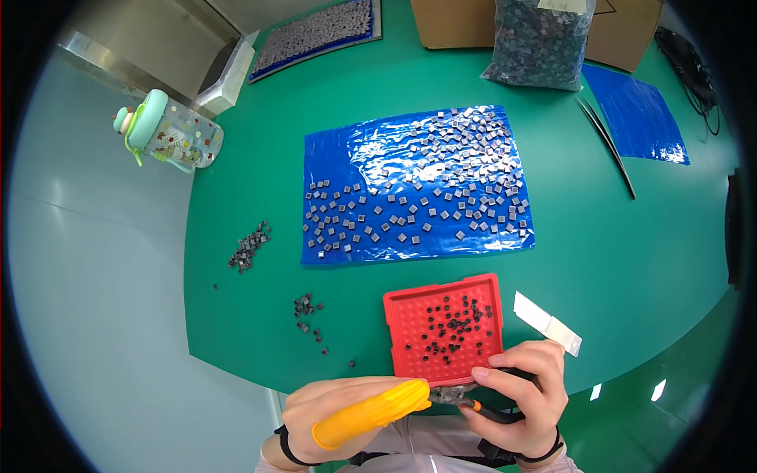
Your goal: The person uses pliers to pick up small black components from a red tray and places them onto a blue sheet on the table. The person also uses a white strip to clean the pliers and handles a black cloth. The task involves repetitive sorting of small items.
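Observation:
My right hand (pixel 535 392) is closed around small pliers (pixel 498 413) with black and orange handles, their metal jaws pointing left. My left hand (pixel 319 410), with a yellow rubber finger cover (pixel 371 411), is closed with its fingertips at the jaws. What it pinches there, if anything, is hidden. Just beyond both hands lies a red tray (pixel 400 347) with a dimpled floor, holding several small round black parts (pixel 453 325). The fingertips of my right hand are at the tray's near right corner.
A blue sheet (pixel 331 158) carries many small square grey parts (pixel 473 158). Loose dark pieces (pixel 249 247) and a smaller pile (pixel 303 305) lie left. Tweezers (pixel 607 148), a white strip (pixel 544 322), a filled bag (pixel 540 47), cardboard boxes (pixel 453 24) and a bottle (pixel 181 138) stand or lie around.

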Motion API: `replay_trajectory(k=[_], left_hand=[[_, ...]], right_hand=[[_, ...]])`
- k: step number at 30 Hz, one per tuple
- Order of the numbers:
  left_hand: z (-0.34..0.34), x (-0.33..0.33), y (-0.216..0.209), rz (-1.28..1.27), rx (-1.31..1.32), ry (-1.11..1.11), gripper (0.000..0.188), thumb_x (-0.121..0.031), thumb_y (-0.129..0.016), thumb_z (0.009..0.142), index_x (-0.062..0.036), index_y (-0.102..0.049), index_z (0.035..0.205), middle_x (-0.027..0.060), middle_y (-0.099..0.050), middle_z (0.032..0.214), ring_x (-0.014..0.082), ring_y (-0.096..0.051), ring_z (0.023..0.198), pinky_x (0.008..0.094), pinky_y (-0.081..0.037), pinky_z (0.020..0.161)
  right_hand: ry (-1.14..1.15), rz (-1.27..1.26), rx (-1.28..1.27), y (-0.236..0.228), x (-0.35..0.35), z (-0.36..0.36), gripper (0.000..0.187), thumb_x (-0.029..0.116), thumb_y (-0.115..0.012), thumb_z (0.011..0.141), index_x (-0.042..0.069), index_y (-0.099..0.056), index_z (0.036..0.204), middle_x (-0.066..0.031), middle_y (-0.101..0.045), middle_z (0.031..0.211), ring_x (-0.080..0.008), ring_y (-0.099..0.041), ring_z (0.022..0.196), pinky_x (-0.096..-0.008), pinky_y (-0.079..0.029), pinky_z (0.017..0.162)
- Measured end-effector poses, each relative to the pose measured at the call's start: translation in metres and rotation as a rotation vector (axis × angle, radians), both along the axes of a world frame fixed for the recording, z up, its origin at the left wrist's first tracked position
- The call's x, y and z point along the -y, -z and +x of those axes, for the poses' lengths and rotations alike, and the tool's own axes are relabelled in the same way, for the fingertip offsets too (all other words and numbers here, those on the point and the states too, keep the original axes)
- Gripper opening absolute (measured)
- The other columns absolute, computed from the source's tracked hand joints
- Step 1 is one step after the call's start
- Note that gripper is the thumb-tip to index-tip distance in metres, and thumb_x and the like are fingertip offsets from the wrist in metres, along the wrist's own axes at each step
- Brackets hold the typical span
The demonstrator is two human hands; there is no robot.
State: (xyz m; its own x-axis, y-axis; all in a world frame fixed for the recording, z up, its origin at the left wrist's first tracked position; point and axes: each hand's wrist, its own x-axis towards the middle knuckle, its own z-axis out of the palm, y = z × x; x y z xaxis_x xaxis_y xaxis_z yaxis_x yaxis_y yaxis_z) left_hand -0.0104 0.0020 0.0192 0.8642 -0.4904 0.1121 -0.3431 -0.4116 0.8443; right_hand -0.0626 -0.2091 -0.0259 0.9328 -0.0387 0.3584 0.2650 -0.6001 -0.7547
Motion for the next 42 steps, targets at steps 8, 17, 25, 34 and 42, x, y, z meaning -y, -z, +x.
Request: replay_trajectory(k=[8, 17, 25, 34, 42], left_hand=[[0.004, 0.008, 0.006, -0.029, -0.135, -0.059, 0.029, 0.001, -0.073, 0.07, -0.0025, -0.069, 0.099, 0.0095, -0.071, 0.094, 0.0181, -0.069, 0.076, 0.023, -0.054, 0.065], [0.001, 0.008, 0.018, -0.164, -0.28, -0.028, 0.02, 0.005, -0.071, 0.072, 0.0011, -0.068, 0.091, 0.0068, -0.07, 0.086, 0.0143, -0.068, 0.073, 0.0233, -0.054, 0.062], [0.0, 0.011, 0.005, -0.198, -0.398, -0.005, 0.012, 0.009, -0.069, 0.076, 0.0063, -0.063, 0.086, 0.0126, -0.068, 0.074, 0.0155, -0.066, 0.058, 0.0248, -0.055, 0.054], [0.017, 0.0, 0.003, -0.094, -0.689, 0.176, 0.018, -0.005, -0.058, 0.09, -0.0014, -0.062, 0.107, 0.0046, -0.067, 0.079, 0.011, -0.066, 0.068, 0.0226, -0.053, 0.062], [0.0, 0.007, 0.017, -0.222, -0.228, 0.08, 0.027, 0.003, -0.072, 0.075, -0.0012, -0.066, 0.101, 0.0078, -0.066, 0.094, 0.015, -0.067, 0.073, 0.0227, -0.054, 0.062]], right_hand=[[0.001, 0.038, 0.035, 0.004, 0.0, -0.003, 0.045, 0.014, -0.078, 0.049, 0.011, -0.066, 0.092, -0.0052, -0.057, 0.093, -0.0222, -0.053, 0.079, -0.036, -0.038, 0.072], [0.0, 0.019, 0.048, 0.006, 0.0, -0.005, 0.043, 0.015, -0.078, 0.049, 0.013, -0.067, 0.091, -0.0037, -0.057, 0.092, -0.0211, -0.053, 0.078, -0.0363, -0.036, 0.072], [-0.032, 0.035, 0.034, 0.005, 0.002, -0.005, 0.042, 0.017, -0.078, 0.05, 0.015, -0.068, 0.091, -0.003, -0.058, 0.092, -0.0203, -0.053, 0.078, -0.0361, -0.035, 0.071], [-0.016, 0.029, 0.028, 0.004, 0.003, -0.007, 0.042, 0.018, -0.079, 0.05, 0.015, -0.068, 0.09, -0.0026, -0.058, 0.09, -0.0201, -0.053, 0.078, -0.0359, -0.035, 0.071], [-0.006, 0.088, 0.052, 0.006, 0.003, -0.007, 0.041, 0.019, -0.079, 0.05, 0.013, -0.067, 0.089, -0.0035, -0.058, 0.09, -0.0209, -0.053, 0.077, -0.0356, -0.036, 0.071]])
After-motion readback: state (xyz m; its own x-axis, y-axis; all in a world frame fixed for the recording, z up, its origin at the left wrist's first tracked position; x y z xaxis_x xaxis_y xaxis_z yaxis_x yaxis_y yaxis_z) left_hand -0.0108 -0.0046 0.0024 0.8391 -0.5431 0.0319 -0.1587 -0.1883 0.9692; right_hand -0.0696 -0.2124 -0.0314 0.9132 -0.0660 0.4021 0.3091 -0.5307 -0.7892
